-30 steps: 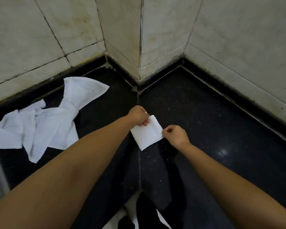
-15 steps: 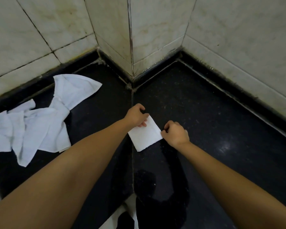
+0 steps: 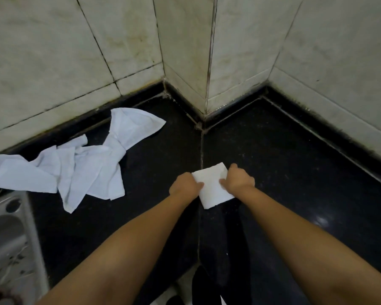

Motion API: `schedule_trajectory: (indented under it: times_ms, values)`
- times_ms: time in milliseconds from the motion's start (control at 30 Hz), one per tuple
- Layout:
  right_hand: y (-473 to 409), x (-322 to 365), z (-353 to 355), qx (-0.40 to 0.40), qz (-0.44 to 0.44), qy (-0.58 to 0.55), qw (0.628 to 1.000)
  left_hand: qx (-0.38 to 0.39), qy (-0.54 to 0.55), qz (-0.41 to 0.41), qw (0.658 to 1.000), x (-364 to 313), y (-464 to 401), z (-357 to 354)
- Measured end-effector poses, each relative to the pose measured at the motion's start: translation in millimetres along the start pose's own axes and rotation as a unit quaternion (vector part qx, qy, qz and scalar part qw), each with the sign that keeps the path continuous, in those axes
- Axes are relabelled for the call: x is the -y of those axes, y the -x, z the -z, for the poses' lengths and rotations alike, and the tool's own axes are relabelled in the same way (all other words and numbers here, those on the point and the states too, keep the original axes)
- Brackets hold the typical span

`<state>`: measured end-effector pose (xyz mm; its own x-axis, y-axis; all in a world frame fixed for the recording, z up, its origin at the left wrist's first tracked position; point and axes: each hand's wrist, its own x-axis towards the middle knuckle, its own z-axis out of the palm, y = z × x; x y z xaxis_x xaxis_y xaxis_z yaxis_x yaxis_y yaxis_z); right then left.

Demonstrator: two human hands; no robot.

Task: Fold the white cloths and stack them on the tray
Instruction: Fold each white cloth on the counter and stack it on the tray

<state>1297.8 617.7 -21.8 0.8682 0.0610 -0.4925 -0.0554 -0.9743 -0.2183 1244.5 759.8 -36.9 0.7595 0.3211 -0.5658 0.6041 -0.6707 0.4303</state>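
On the black polished stone counter (image 3: 284, 155), at far left, a heap of crumpled white cloths (image 3: 79, 170) lies well apart from both hands, nearer the left one. Towards the middle, the left hand (image 3: 185, 187) presses curled fingers onto the left edge of the small folded white cloth square (image 3: 211, 188); the right hand (image 3: 238, 180) grips its right edge. The square's long axis runs near to far between them. No tray shows clearly.
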Motion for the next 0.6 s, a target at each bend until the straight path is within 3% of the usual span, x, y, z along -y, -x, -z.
schedule_trajectory:
  times_ms: [167,300,433,600]
  values:
    - [3,-5,-1,0.019,-0.002,-0.038,0.999,-0.009,0.126,-0.007,0.992,-11,1,2]
    - [6,-8,-4,0.006,0.013,-0.166,0.986,0.022,0.326,-0.003,0.945,-21,9,11]
    - [15,-4,4,0.024,-0.005,-0.411,0.911,0.095,0.539,0.018,0.836,-30,20,29]
    - [40,0,18,0.087,-0.009,-0.562,0.822,0.043,0.533,-0.026,0.844,-27,33,47]
